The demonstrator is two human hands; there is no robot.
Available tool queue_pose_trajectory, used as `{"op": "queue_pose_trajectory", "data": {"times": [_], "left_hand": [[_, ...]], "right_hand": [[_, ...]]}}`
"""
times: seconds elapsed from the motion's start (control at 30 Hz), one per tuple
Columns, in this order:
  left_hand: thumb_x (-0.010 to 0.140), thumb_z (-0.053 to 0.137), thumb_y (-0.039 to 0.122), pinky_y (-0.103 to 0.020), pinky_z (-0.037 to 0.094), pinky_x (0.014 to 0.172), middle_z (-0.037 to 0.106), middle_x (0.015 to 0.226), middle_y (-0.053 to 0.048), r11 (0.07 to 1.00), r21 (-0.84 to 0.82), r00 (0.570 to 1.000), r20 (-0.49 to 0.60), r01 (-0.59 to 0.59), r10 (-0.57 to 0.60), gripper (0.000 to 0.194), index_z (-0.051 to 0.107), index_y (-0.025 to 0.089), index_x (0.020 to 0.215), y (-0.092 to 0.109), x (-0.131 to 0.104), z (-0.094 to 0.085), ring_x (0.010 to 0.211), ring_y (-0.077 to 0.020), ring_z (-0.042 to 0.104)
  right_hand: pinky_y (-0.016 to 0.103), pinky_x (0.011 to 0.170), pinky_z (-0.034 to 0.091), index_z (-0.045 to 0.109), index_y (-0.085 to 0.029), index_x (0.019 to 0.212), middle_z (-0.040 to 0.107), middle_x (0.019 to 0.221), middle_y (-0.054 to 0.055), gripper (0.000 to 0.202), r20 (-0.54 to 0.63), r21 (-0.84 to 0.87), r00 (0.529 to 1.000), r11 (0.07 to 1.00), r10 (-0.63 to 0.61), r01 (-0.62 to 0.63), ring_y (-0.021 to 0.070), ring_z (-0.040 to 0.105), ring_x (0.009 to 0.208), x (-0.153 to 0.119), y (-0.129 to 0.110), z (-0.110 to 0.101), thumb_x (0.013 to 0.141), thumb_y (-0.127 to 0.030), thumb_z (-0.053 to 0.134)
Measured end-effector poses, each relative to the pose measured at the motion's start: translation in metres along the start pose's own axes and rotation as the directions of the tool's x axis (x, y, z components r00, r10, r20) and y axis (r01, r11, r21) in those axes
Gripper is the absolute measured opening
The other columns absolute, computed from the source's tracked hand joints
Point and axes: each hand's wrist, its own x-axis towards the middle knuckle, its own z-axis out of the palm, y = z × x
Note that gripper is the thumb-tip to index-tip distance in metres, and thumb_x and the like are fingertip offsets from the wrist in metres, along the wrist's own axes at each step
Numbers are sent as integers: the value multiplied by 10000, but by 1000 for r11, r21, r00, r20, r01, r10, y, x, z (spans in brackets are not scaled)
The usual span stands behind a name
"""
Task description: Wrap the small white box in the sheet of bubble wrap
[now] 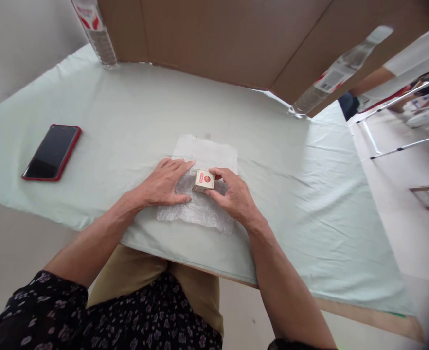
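Observation:
A small cream box [204, 180] with a red print sits over the middle of a sheet of bubble wrap [209, 149]. My right hand [232, 193] grips the box from its right side, thumb near the front and fingers at the back. To the left of the box, my left hand [166, 183] rests on the bubble wrap's left part, its fingers and thumb spread apart with nothing between them. A gap separates it from the box. Whether the box's underside touches the wrap is hidden.
A phone in a red case [52, 152] lies at the left on the pale green tablecloth [127, 116]. Brown cardboard [214, 39] stands along the back, with a plastic bottle [100, 41] at its left and another bottle [331, 80] at its right. Part of a person's arm [373, 81] shows behind.

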Motion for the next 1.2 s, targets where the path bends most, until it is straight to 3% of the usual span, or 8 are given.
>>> {"op": "queue_pose_trajectory", "data": {"times": [0.23, 0.3, 0.37, 0.47, 0.6, 0.8, 1.0, 1.2], "left_hand": [[796, 664, 485, -488, 273, 1167, 471, 1504, -154, 1000, -5, 1000, 3, 1, -1, 841, 322, 166, 1495, 0, 0, -1, 1384, -337, 420], [814, 637, 486, -496, 274, 1168, 478, 1501, -143, 1000, -13, 1000, -2, -1, 1, 805, 331, 182, 1494, 0, 0, -1, 1382, -335, 423], [833, 609, 474, -501, 278, 1168, 489, 1493, -136, 1000, -16, 1000, -3, -5, 5, 759, 349, 187, 1486, -1, 0, -1, 1381, -332, 426], [837, 596, 441, -500, 291, 1166, 508, 1473, -134, 1000, -17, 1000, -14, -8, 8, 713, 386, 179, 1467, -2, 0, -1, 1375, -331, 436], [838, 588, 390, -518, 314, 1157, 553, 1425, -143, 998, -64, 997, -81, 5, -11, 624, 471, 169, 1409, -3, 0, 0, 1360, -339, 464], [855, 636, 456, -498, 377, 1127, 658, 1285, -109, 937, -311, 962, -263, -159, 76, 332, 666, 207, 1072, 2, -1, -9, 1335, -311, 506], [826, 684, 368, -456, 455, 1019, 703, 1040, -85, 922, -317, 940, -321, -220, 114, 178, 662, 196, 867, 6, -1, -11, 1128, -264, 619], [808, 712, 407, -447, 447, 1019, 690, 1080, -95, 920, -315, 941, -310, -234, 133, 231, 665, 196, 889, 9, -1, -12, 1114, -261, 619]], "right_hand": [[377, 836, 510, 590, -239, 1113, 640, 1163, 87, 306, -28, 13, 998, 998, -55, 56, 212, 629, 906, -5, -13, -23, 830, -308, 681], [330, 724, 492, 602, -236, 993, 661, 1000, 45, 209, 111, 2, 989, 995, -100, 100, 175, 600, 770, -12, -24, -35, 843, -353, 689], [322, 705, 473, 603, -230, 961, 663, 970, 37, 256, 349, -46, 925, 983, -151, 178, 181, 595, 773, -19, -34, -42, 808, -390, 732], [360, 748, 455, 613, -196, 932, 655, 979, 74, 200, 509, -229, 854, 939, -107, 255, 225, 599, 830, -27, -45, -38, 797, -297, 720], [359, 753, 400, 604, -180, 772, 659, 932, 88, 110, 499, -328, 857, 889, -125, 320, 225, 595, 841, -25, -47, -25, 840, -114, 549], [339, 787, 356, 607, -176, 845, 682, 916, 62, 95, 267, -240, 954, 949, -139, 206, 196, 603, 864, -21, -43, -38, 874, -136, 526], [337, 751, 342, 646, -170, 872, 676, 903, 69, 66, 564, -316, 825, 911, -44, 264, 201, 583, 790, -28, -46, -34, 823, -215, 648], [339, 728, 341, 626, -166, 742, 667, 786, 52, 179, 510, -365, 856, 879, -87, 306, 179, 581, 721, -25, -46, -26, 847, -76, 513]]}}
